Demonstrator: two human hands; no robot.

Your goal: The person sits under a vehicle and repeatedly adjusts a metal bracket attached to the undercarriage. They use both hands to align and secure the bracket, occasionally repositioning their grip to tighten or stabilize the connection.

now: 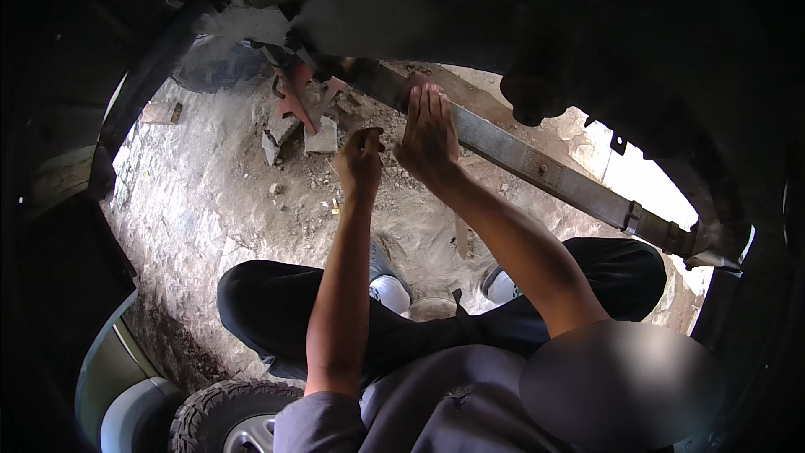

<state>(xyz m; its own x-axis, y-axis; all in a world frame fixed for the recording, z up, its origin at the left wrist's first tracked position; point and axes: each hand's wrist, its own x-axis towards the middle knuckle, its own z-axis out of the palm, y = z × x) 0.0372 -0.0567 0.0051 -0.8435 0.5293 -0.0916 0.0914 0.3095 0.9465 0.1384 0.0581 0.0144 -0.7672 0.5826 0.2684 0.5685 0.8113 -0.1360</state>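
Observation:
My right hand point(429, 136) lies with straight fingers against a long grey metal bar point(520, 158), which slopes across the vehicle's underside from upper left to lower right. To its left and a little apart from the bar, my left hand point(360, 164) is raised with its fingers curled in. Whether anything small sits in that curl cannot be made out. Beyond the left hand, a red metal stand point(293, 101) rises beside broken grey concrete blocks point(321, 136). Shadow covers the upper left end of the bar.
Dark vehicle underbody point(402, 17) hangs low overhead. My crossed legs point(277, 289) rest on rough, stony ground point(201, 193). A tyre point(197, 419) stands at the lower left. A brick point(162, 112) lies at the far left, and a small yellowish piece point(335, 206) near my left forearm.

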